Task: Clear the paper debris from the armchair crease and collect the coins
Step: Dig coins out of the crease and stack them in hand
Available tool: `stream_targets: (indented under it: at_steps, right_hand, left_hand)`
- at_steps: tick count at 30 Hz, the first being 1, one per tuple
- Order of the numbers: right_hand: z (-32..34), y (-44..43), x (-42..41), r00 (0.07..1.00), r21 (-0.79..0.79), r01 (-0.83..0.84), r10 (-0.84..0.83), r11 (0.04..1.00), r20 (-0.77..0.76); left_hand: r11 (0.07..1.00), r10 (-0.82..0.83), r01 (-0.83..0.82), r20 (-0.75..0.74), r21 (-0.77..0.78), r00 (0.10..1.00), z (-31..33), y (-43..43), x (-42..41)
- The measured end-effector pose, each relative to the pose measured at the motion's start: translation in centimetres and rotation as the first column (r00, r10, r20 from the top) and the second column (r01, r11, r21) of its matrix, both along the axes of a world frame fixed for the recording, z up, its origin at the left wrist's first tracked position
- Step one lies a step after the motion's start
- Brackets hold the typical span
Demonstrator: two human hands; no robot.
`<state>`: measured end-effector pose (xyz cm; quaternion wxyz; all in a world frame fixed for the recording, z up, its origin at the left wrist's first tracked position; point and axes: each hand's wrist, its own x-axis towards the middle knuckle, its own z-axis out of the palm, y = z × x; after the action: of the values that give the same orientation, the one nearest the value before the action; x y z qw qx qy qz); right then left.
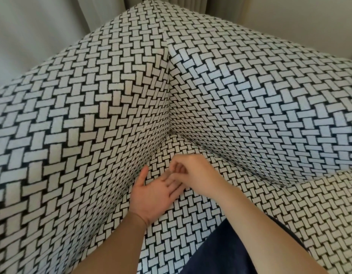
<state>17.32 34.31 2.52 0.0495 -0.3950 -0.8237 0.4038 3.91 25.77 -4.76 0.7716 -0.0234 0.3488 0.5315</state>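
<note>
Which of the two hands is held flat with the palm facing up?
The left hand: it lies open, palm up, over the seat. The right hand is curled, fingers bent down over the left hand's fingers.

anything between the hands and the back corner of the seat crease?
Head view: only bare patterned seat fabric lies between the left hand, the right hand and the crease corner. Small glints sit in the crease; too small to identify.
</note>
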Motion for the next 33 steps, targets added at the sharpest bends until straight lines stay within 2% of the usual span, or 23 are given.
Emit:
stream_targets:
  at_steps: [1,4,8,11,12,13,14,15,16,17,19,21,22,23,24,26,30,33]
  right_hand:
    - [-0.2,0.5,0.2,0.995,-0.017,0.092,-0.092,0.996,-0.026]
    - [-0.7,1.3,1.5,0.937,-0.071,0.335,-0.34,0.94,-0.08]
    - [-0.9,0.8,3.6,0.894,-0.173,0.425,-0.442,0.888,-0.071]
    - [-0.8,0.5,4.1,0.903,-0.164,0.422,-0.429,0.892,-0.009]
    - [-0.9,0.6,4.2,0.906,-0.163,0.42,-0.424,0.893,0.01]
    - [-0.9,0.6,4.1,0.908,-0.165,0.415,-0.418,0.895,0.021]
    - [-0.8,0.6,4.0,0.913,-0.16,0.405,-0.406,0.9,0.028]
    - [-0.8,0.6,3.9,0.922,-0.148,0.386,-0.385,0.911,0.037]
    - [-0.7,0.6,3.8,0.932,-0.13,0.362,-0.359,0.923,0.05]
    - [-0.8,0.6,3.6,0.939,-0.114,0.344,-0.338,0.932,0.067]
    - [-1.0,0.6,3.6,0.94,-0.096,0.336,-0.328,0.937,0.092]
    - [-1.3,0.6,3.7,0.937,-0.093,0.346,-0.338,0.934,0.092]
    - [-1.3,0.7,3.7,0.937,-0.081,0.344,-0.337,0.935,0.092]
    - [-1.5,0.8,3.7,0.938,-0.066,0.341,-0.335,0.938,0.092]
    - [-1.6,1.0,3.6,0.938,-0.056,0.342,-0.336,0.938,0.088]
    - [-1.6,1.4,3.5,0.931,-0.045,0.361,-0.358,0.931,0.069]
    - [-1.7,2.4,3.2,0.882,0.058,0.47,-0.471,0.881,-0.001]
    - [-1.8,2.8,2.9,0.865,0.1,0.498,-0.502,0.862,0.023]
  left_hand:
    - [0.994,0.018,-0.02,0.016,0.109,1.0,-0.2,0.3,0.1]
    - [0.991,-0.046,0.023,0.175,0.128,0.984,-0.7,0.6,0.0]
    - [0.994,-0.045,0.027,0.176,0.104,0.983,-0.4,0.4,0.6]
    - [0.995,-0.017,0.007,0.094,0.103,0.995,0.7,0.2,0.7]
    - [0.993,-0.013,0.014,-0.011,0.118,1.0,0.9,0.1,0.7]
    - [0.989,-0.01,0.039,-0.201,0.141,0.98,1.3,0.1,0.6]
    - [0.985,0.001,0.077,-0.453,0.154,0.892,1.7,0.0,0.6]
    - [0.981,0.026,0.115,-0.685,0.159,0.728,2.0,-0.1,0.5]
    - [0.973,0.052,0.162,-0.845,0.162,0.532,2.3,-0.3,0.3]
    - [0.958,0.079,0.233,-0.936,0.167,0.344,2.4,-0.6,0.1]
    - [0.909,0.135,0.4,-0.991,0.118,-0.014,2.0,-1.3,-0.1]
    - [0.837,0.159,0.544,-0.926,-0.057,-0.342,1.3,-1.9,-0.1]
    - [0.806,0.151,0.567,-0.867,-0.17,-0.475,0.9,-2.0,0.0]
    - [0.785,0.145,0.563,-0.807,-0.258,-0.572,0.6,-2.0,0.0]
    - [0.772,0.15,0.557,-0.764,-0.306,-0.627,0.5,-1.9,0.1]
    - [0.759,0.168,0.553,-0.717,-0.344,-0.676,0.3,-1.7,0.3]
    - [0.757,0.153,0.55,-0.723,-0.352,-0.674,0.2,-1.7,0.6]
    - [0.763,0.148,0.546,-0.728,-0.346,-0.669,0.3,-1.8,0.7]
